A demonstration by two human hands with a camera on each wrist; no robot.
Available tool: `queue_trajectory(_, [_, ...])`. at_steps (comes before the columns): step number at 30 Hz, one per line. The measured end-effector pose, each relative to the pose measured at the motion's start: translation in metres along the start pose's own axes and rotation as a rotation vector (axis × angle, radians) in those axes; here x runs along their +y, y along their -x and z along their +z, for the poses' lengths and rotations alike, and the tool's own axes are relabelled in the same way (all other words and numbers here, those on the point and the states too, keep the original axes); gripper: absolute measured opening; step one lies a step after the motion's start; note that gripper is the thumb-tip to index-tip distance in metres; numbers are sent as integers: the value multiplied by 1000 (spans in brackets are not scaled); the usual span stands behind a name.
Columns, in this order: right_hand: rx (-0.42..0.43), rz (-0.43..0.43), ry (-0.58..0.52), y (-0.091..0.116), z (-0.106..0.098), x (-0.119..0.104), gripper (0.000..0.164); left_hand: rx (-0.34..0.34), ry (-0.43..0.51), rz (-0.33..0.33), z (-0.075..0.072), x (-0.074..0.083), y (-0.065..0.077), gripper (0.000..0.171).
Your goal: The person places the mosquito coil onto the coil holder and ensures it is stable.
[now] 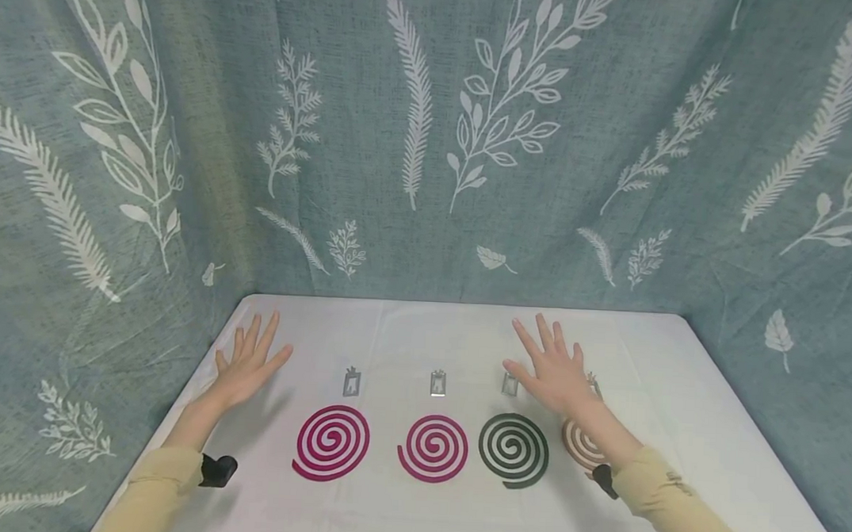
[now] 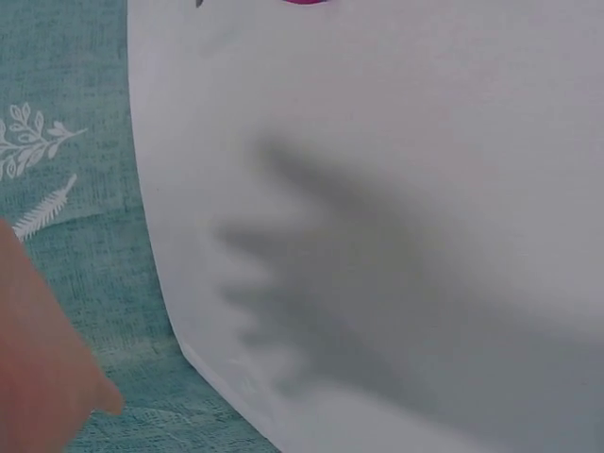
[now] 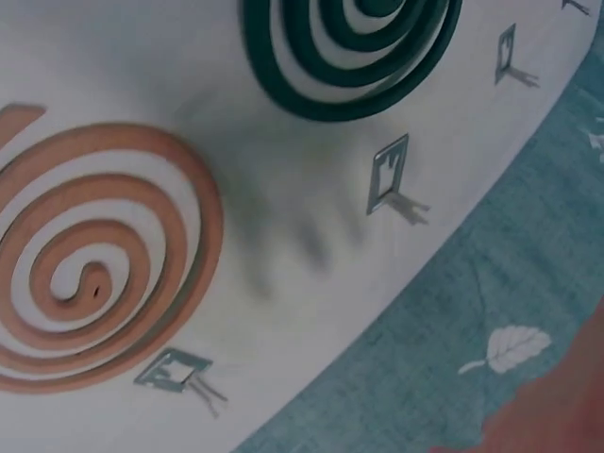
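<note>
Spread above the table's left side, my left hand (image 1: 246,373) has straight fingers and holds nothing. My right hand (image 1: 558,376), also with fingers spread, hovers over the right side and partly covers two metal stands and a brown coil. Four spiral mosquito coils lie in a row: a magenta coil (image 1: 330,438) nearest the left hand, another magenta coil (image 1: 434,446), a dark green coil (image 1: 512,444) and the brown coil (image 3: 209,217). Behind each lies a small metal coil stand, such as the left stand (image 1: 346,385), the second stand (image 1: 433,384) and one below the green coil (image 3: 374,179) in the right wrist view.
A white cloth covers the table (image 1: 409,337), with rounded far corners. Blue-green curtains (image 1: 374,137) with white leaf prints hang behind it and along both sides. Shadows of both hands fall on the cloth. A black wrist camera (image 1: 219,471) sits at the left cuff.
</note>
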State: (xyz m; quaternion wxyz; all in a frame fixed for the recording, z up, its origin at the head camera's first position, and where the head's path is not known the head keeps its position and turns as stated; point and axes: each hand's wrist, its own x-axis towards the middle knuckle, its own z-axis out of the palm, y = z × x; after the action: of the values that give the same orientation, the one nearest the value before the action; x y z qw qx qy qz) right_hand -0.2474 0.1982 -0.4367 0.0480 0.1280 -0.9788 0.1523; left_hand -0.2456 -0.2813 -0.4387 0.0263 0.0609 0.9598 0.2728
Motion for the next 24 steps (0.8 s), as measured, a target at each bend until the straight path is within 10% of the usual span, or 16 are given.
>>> queue_trajectory(24, [-46,-137,-103,1,24,-44,75,-110,8,30,15,4,15,80])
